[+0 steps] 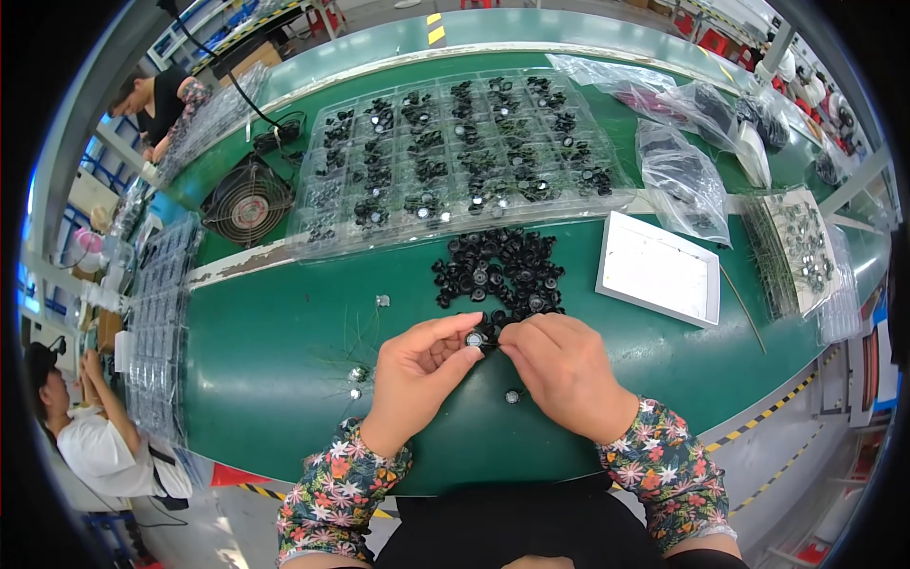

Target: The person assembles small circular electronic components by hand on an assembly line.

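My left hand point(422, 370) pinches a small black round part with a silvery disc point(475, 339) between thumb and fingertips. Close against its right side, my right hand point(567, 365) is closed in a pinch; whatever its fingertips grip is too small to make out. Just beyond both hands lies a loose heap of black round parts point(502, 266) on the green table. One silvery disc-shaped piece point(513, 396) rests below my right fingers. To the left of my left hand sit small silvery pieces point(356, 375) with thin wires, and another silvery piece point(382, 301) lies farther off.
Clear compartment trays point(313, 204) filled with black parts span the far side. A fan point(248, 204) stands left of them. At right are a white box point(659, 270), plastic bags point(678, 175) and a board with wired pieces point(801, 247). Two people work at left.
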Available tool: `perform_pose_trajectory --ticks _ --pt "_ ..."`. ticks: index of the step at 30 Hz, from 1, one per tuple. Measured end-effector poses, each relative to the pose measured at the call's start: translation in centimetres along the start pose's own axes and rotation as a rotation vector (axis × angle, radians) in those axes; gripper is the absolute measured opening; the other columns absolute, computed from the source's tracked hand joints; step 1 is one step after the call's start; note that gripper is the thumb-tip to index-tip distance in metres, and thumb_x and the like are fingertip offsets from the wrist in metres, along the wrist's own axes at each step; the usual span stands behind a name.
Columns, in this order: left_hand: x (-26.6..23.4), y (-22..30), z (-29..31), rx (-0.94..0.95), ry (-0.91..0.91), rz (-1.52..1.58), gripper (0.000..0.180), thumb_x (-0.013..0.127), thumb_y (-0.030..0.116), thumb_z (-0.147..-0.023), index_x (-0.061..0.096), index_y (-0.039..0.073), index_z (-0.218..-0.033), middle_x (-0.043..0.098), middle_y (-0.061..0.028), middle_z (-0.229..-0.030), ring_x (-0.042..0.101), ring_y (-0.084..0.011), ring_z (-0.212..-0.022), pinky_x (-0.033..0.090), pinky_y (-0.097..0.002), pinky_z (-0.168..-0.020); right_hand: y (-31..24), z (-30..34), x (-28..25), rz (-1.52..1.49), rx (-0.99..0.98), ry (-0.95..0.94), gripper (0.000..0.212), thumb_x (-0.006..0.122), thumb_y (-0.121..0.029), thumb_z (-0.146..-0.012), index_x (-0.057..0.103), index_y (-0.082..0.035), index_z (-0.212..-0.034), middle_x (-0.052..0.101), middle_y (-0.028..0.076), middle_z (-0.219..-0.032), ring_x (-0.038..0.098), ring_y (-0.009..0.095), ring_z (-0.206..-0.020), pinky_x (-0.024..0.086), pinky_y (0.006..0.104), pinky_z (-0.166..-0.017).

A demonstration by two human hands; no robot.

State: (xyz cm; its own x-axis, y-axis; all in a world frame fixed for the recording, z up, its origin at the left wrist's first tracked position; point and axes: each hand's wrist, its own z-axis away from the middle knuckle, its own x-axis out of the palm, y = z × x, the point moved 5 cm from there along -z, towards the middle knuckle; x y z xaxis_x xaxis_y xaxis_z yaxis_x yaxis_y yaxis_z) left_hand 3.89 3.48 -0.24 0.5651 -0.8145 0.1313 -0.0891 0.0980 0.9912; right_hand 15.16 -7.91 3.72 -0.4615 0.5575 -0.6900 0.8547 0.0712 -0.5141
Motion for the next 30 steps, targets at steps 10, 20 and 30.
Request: perform_pose_trajectory --ticks 10,20,30 --pt "0.7 2.4 0.6 0.141 -0.023 -0.222 0.023 0.068 -0.004 -0.079 0.066 0.001 -0.102 0.066 -0.0072 -0.096 0.063 -0.0132 -0.085 0.052 -0.0259 -0.079 2.6 0.3 -4.5 0.108 0.076 -0.203 0.015 0.069 -0.003 -0.069 0.063 -0.008 -0.082 0.062 0.007 -0.101 0.059 0.029 -0.096 0.046 0.0396 -0.084" --pt "4.1 0.3 1.1 0.354 -0.220 -0.972 0.022 0.075 0.011 -0.073 0.067 0.008 -0.094 0.064 -0.0044 -0.090 0.059 -0.0226 -0.088 0.039 -0.0372 -0.085 2.6 1.0 -4.4 0.009 0.036 -0.080 0.025 0.060 0.008 -0.068 0.064 -0.004 -0.089 0.063 0.010 -0.098 0.060 0.031 -0.092 0.050 0.0399 -0.079" --pt "2.8 1.9 0.5 0.382 -0.172 -1.048 0.021 0.073 0.013 -0.073 0.069 0.012 -0.093 0.063 -0.0026 -0.092 0.057 -0.0221 -0.093 0.034 -0.0389 -0.089 1.1 2.4 -0.7 0.044 0.003 -0.465 0.017 0.061 0.000 -0.072 0.064 -0.004 -0.088 0.060 0.008 -0.088 0.058 0.027 -0.085 0.045 0.0390 -0.075"
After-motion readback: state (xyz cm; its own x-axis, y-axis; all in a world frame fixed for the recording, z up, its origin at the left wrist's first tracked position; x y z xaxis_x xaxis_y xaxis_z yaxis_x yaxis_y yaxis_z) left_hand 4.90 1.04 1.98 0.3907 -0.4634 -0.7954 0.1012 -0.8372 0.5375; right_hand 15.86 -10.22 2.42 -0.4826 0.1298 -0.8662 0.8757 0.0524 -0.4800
